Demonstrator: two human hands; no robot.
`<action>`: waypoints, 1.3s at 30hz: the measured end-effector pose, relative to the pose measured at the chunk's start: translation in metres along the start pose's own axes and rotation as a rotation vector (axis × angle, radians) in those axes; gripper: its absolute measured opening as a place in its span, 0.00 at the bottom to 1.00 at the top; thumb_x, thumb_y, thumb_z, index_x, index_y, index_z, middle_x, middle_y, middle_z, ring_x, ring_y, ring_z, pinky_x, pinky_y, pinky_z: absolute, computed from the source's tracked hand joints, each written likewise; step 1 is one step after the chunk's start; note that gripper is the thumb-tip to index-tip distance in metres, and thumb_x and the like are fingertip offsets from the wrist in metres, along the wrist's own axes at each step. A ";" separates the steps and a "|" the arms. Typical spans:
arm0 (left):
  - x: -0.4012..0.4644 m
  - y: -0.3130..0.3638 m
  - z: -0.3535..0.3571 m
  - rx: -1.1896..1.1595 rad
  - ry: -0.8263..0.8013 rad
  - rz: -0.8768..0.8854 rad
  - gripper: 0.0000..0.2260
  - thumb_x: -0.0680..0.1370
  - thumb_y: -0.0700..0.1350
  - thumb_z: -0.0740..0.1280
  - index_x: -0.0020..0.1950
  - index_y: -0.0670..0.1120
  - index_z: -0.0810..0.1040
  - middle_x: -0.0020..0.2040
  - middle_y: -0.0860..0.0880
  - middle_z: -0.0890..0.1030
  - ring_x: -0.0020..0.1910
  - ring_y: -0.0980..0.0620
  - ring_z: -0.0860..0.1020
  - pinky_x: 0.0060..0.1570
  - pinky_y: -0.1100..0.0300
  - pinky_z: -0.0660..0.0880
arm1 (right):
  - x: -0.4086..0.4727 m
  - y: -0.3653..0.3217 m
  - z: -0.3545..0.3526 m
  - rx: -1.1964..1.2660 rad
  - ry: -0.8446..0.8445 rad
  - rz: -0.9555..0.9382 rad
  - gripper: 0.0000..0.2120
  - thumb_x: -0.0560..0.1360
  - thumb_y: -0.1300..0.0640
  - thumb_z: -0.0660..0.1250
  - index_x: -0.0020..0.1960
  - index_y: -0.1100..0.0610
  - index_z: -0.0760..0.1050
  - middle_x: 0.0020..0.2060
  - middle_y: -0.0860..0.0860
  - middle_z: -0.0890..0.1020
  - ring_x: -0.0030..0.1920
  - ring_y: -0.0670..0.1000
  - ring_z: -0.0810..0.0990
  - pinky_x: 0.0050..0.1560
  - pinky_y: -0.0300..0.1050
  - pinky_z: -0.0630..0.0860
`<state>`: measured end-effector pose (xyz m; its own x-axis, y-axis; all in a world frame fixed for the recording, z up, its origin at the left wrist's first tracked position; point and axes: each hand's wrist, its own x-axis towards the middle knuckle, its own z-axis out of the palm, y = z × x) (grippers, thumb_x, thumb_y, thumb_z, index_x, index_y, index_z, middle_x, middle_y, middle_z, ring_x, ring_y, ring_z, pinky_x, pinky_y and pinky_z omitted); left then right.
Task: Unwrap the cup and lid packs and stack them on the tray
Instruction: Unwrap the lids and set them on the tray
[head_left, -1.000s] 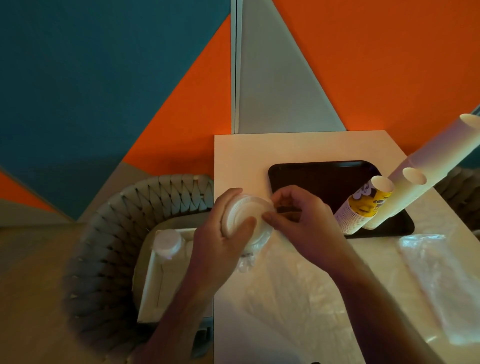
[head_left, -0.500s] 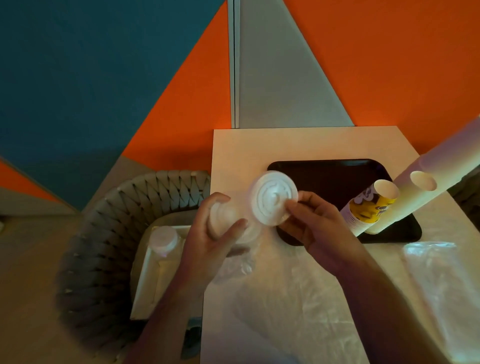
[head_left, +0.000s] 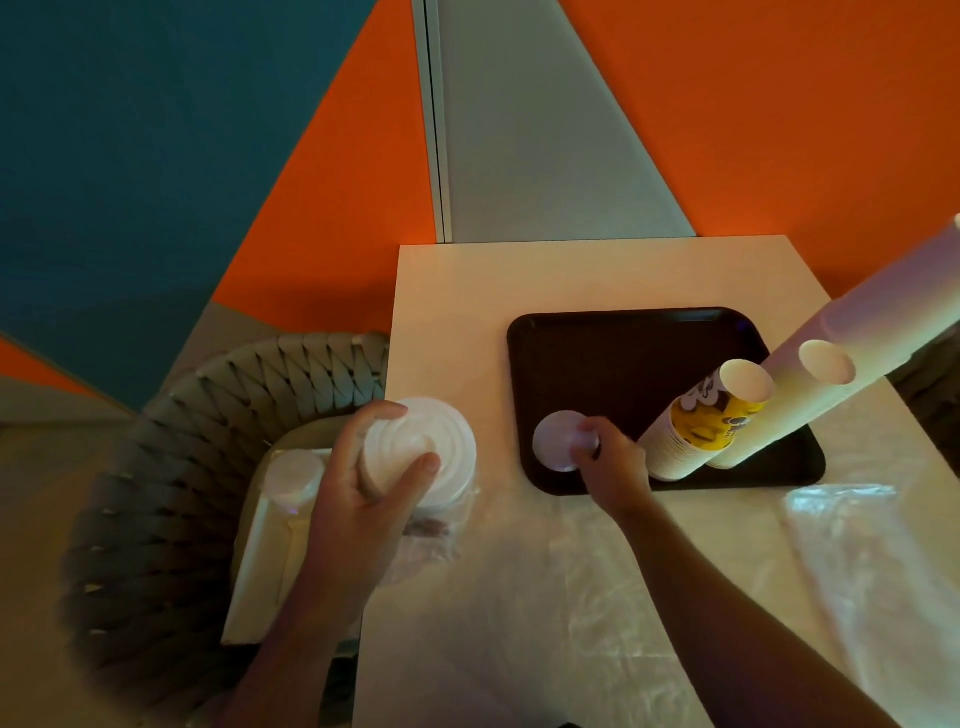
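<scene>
While our left hand grips the stack of lids at nine o'clock, our right hand pinches one lid on the tray, cups at three

I see the tray on the table, cup stacks at its right, a basket left of the table.
</scene>
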<state>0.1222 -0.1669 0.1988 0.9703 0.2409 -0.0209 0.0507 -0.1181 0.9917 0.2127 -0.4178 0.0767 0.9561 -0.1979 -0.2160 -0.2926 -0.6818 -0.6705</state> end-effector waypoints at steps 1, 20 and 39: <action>0.000 0.000 0.000 0.011 0.009 0.004 0.18 0.74 0.44 0.76 0.59 0.57 0.76 0.53 0.69 0.76 0.57 0.51 0.79 0.40 0.41 0.82 | 0.000 0.003 0.002 -0.083 -0.025 -0.018 0.15 0.80 0.60 0.67 0.67 0.58 0.76 0.63 0.59 0.79 0.58 0.59 0.80 0.48 0.44 0.75; -0.001 0.005 0.012 0.079 -0.006 0.128 0.25 0.70 0.48 0.73 0.64 0.65 0.72 0.59 0.71 0.75 0.60 0.66 0.75 0.51 0.61 0.80 | -0.052 -0.119 -0.070 0.276 0.014 -0.406 0.09 0.78 0.59 0.71 0.57 0.51 0.83 0.45 0.44 0.84 0.43 0.43 0.81 0.43 0.31 0.76; -0.009 0.019 0.005 0.222 -0.066 0.280 0.28 0.74 0.41 0.76 0.64 0.65 0.68 0.58 0.74 0.75 0.59 0.71 0.75 0.48 0.77 0.72 | -0.100 -0.158 -0.075 0.130 -0.199 -0.625 0.16 0.73 0.54 0.76 0.59 0.46 0.78 0.52 0.39 0.80 0.50 0.39 0.80 0.45 0.33 0.79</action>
<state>0.1150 -0.1758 0.2175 0.9666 0.1082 0.2324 -0.1762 -0.3784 0.9087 0.1640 -0.3435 0.2576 0.9291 0.3490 0.1226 0.3045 -0.5331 -0.7894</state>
